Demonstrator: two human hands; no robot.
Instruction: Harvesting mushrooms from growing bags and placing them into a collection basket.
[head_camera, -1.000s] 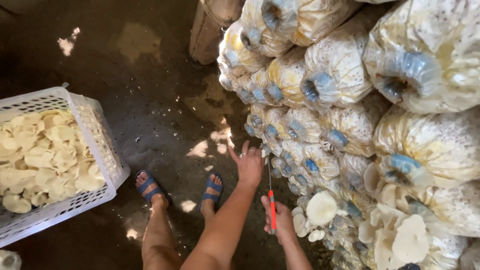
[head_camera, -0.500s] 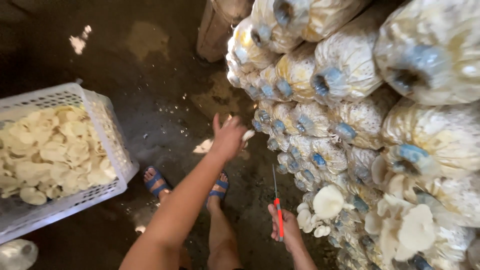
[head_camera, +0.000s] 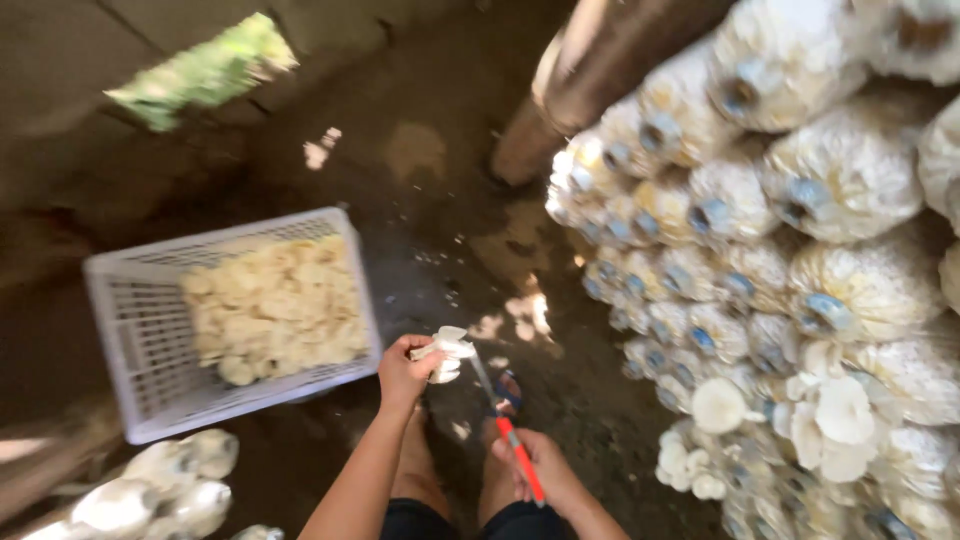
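Left hand (head_camera: 403, 372), earlier reaching to the bags (head_camera: 760, 300), now closed on a mushroom (head_camera: 447, 352) beside the basket (head_camera: 130, 330); right hand (head_camera: 540, 470) gripping the knife (head_camera: 510, 435).

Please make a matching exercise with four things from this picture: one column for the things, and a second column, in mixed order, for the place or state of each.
Things:
1. left hand
2. right hand
3. white basket
4. stacked bags

Places or states:
A. piled on the right, with mushrooms growing out
B. holds a small pale mushroom
C. stands on the floor, filled with pale mushrooms
D. grips a knife with an orange handle

Pairs: 1-B, 2-D, 3-C, 4-A
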